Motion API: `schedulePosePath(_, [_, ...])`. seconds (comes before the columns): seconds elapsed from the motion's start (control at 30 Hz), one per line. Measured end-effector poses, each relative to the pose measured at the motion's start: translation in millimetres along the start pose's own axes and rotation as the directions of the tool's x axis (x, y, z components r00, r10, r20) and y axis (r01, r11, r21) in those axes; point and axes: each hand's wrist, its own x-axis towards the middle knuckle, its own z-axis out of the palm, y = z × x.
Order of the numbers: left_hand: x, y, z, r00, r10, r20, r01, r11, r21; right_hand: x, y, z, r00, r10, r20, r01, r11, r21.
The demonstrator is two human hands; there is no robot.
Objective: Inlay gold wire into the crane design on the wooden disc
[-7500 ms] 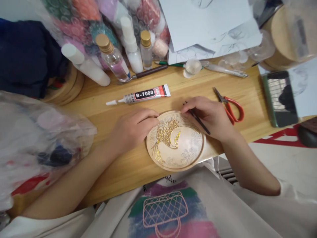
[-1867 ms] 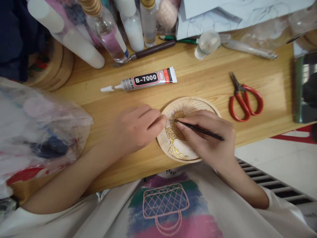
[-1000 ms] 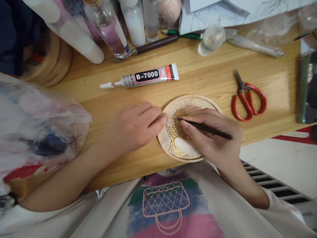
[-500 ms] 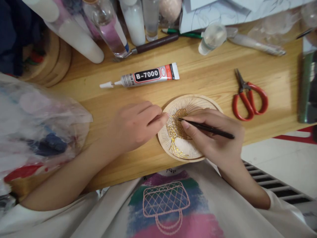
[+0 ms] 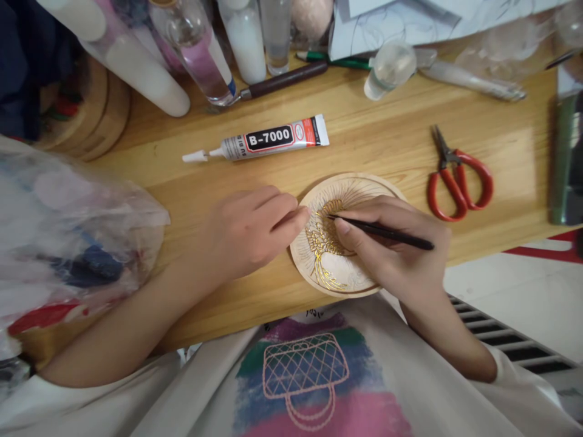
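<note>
A round wooden disc (image 5: 321,276) with a gold-outlined bird design lies near the front edge of the wooden table (image 5: 373,145). My right hand (image 5: 401,255) rests on the disc and is closed on a thin black tool (image 5: 387,231), whose tip touches the gold pattern. My left hand (image 5: 248,233) lies curled on the table at the disc's left rim, fingertips pressed against the edge. What the left fingers pinch, if anything, is hidden.
A B-7000 glue tube (image 5: 264,141) lies behind the hands. Red-handled scissors (image 5: 458,182) lie to the right. Several bottles (image 5: 204,51), a brown-handled tool (image 5: 282,82) and papers (image 5: 410,18) crowd the back. A plastic bag (image 5: 68,237) sits at the left.
Over the last seconds my right hand came onto the disc and the tool tip settled on the gold pattern. In the last second it only shifted slightly; my left hand stayed put.
</note>
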Motion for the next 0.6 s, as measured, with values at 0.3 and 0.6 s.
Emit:
schedulePosePath(0.3, [-0.7, -0.4, 1.0, 0.998, 0.062, -0.015, -0.061, 0.997, 0.039, 1.1, 1.1, 2.4, 0.998, -0.068, 0.015, 0.068, 0.997, -0.039])
schedulePosePath(0.6, [-1.4, -0.2, -0.9, 0.997, 0.072, 0.032, -0.074, 0.996, 0.054, 0.7, 2.2, 5.5, 0.997, -0.072, 0.018, 0.073, 0.995, -0.074])
